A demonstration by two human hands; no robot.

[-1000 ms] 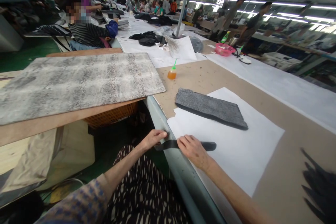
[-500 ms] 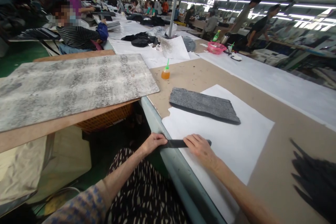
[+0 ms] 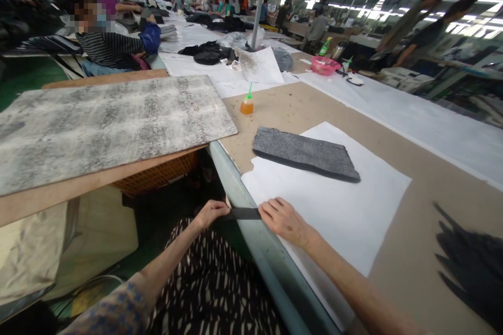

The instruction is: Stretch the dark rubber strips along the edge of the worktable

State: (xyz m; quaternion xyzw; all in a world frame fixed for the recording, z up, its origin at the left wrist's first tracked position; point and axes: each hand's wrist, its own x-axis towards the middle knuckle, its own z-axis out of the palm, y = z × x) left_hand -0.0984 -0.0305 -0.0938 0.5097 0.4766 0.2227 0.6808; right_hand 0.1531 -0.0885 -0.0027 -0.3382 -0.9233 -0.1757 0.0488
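Observation:
A narrow black strip (image 3: 244, 213), apparently fabric, stretches between my two hands across the table's front edge. My left hand (image 3: 212, 213) pinches its left end, out past the edge above my lap. My right hand (image 3: 281, 218) is closed over the other end, resting on the white paper (image 3: 377, 188); that end is hidden under the fingers. Beyond my hands, a stack of grey pieces (image 3: 306, 153) with dark edges lies partly on the paper.
A small bottle of orange liquid (image 3: 247, 106) with a green nozzle stands on the brown table top (image 3: 412, 241). Left is a mottled board (image 3: 118, 125). Black pieces (image 3: 471, 267) lie at right. A pink basket (image 3: 325, 65) sits farther back. A co-worker (image 3: 112, 47) sits at back left.
Both hands have moved left with the strip, toward and past the table edge. The strip's right end, which stuck out beyond my right hand, no longer shows. The view has shifted slightly.

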